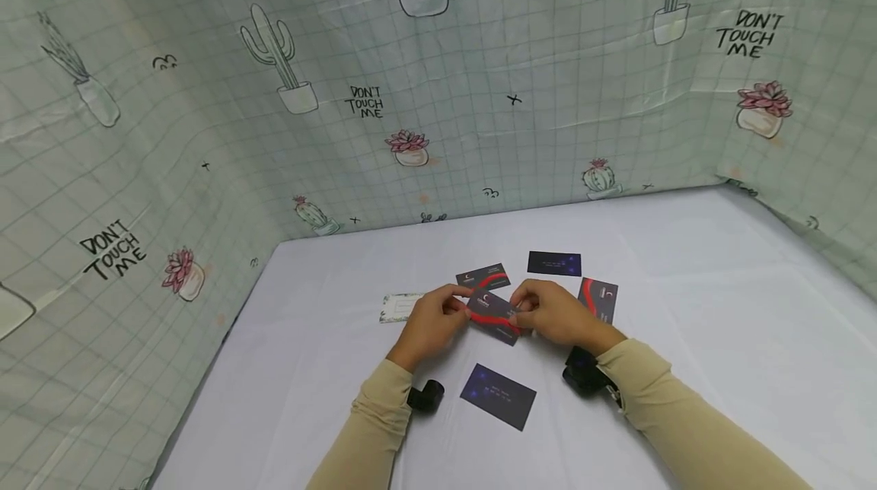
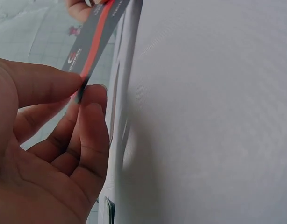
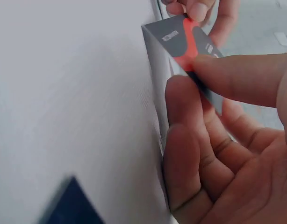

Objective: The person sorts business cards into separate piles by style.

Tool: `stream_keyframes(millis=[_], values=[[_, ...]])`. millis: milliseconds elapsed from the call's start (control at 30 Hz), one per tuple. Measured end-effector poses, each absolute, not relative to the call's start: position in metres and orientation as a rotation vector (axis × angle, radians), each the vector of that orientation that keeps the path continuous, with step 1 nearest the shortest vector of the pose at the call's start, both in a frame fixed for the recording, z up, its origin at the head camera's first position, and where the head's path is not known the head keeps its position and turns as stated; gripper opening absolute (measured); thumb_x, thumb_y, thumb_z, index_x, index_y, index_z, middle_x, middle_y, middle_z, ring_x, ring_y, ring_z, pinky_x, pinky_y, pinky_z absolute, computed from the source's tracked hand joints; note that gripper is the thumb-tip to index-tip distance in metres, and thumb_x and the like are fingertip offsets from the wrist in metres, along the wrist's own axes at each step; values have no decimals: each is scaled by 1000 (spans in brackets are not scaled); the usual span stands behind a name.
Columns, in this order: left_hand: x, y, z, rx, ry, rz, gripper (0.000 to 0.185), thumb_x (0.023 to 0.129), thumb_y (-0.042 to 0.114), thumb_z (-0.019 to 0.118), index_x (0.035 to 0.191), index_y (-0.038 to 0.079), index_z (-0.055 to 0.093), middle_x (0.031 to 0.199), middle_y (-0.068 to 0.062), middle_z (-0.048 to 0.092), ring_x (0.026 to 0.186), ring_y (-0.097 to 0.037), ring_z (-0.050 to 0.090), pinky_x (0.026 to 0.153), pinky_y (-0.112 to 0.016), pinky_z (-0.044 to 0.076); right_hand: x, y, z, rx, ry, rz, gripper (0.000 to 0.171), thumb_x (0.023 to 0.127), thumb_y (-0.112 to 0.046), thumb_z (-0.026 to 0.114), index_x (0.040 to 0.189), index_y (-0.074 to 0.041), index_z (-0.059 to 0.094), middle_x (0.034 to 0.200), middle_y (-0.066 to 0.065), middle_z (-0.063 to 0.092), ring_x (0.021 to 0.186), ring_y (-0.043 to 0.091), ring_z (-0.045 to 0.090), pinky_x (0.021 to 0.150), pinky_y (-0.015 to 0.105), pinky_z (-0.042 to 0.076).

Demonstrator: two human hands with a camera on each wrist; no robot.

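Both hands pinch one dark grey business card (image 1: 492, 313) with a red wavy stripe, raised over the white table. My left hand (image 1: 433, 322) grips its left edge between thumb and fingers; in the left wrist view the thumb presses the card (image 2: 94, 44) near its printed logo. At the opposite edge my right hand (image 1: 551, 313) holds it, thumb on the red stripe of the card (image 3: 176, 39) in the right wrist view. Just behind it lies a similar grey card (image 1: 483, 277). A white card with a leafy border (image 1: 400, 307) is partly covered by the left hand.
A dark blue card (image 1: 499, 396) lies in front of the hands, another dark blue card (image 1: 555, 263) farther back. Beside the right hand is a grey and red card (image 1: 598, 300). A cactus-print cloth (image 1: 466, 147) hangs behind the white table (image 1: 329, 383).
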State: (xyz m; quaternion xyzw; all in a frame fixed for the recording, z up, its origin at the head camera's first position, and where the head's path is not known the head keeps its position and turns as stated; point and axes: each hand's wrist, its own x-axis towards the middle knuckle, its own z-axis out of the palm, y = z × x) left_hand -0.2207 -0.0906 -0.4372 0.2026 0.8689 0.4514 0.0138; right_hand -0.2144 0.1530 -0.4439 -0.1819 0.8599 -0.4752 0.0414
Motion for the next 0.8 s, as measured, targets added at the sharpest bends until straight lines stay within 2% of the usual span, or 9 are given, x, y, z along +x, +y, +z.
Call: stream_keyframes(millis=[300, 600, 800], values=[[-225, -91, -433, 535, 2712, 1508, 12, 93, 7, 70, 105, 5, 71, 92, -1, 69, 81, -11, 62, 70, -26, 49, -217, 151, -435, -488, 2480, -1643, 25, 89, -7, 73, 108, 5, 63, 82, 8, 65, 66, 20, 63, 59, 35, 52], [-226, -97, -437, 455, 2662, 1528, 30, 91, 9, 72, 120, 3, 66, 84, -2, 68, 70, -9, 60, 62, -26, 46, -231, 149, -437, -374, 2465, -1625, 29, 93, -14, 70, 116, 2, 65, 86, 6, 68, 73, 19, 62, 65, 34, 52], [-227, -104, -439, 383, 2614, 1583, 32, 91, 6, 72, 121, -1, 64, 87, -4, 67, 70, -10, 65, 63, -24, 50, -243, 138, -440, -372, 2478, -1595, 30, 92, -13, 70, 119, 1, 68, 92, 6, 70, 74, 18, 62, 66, 34, 52]])
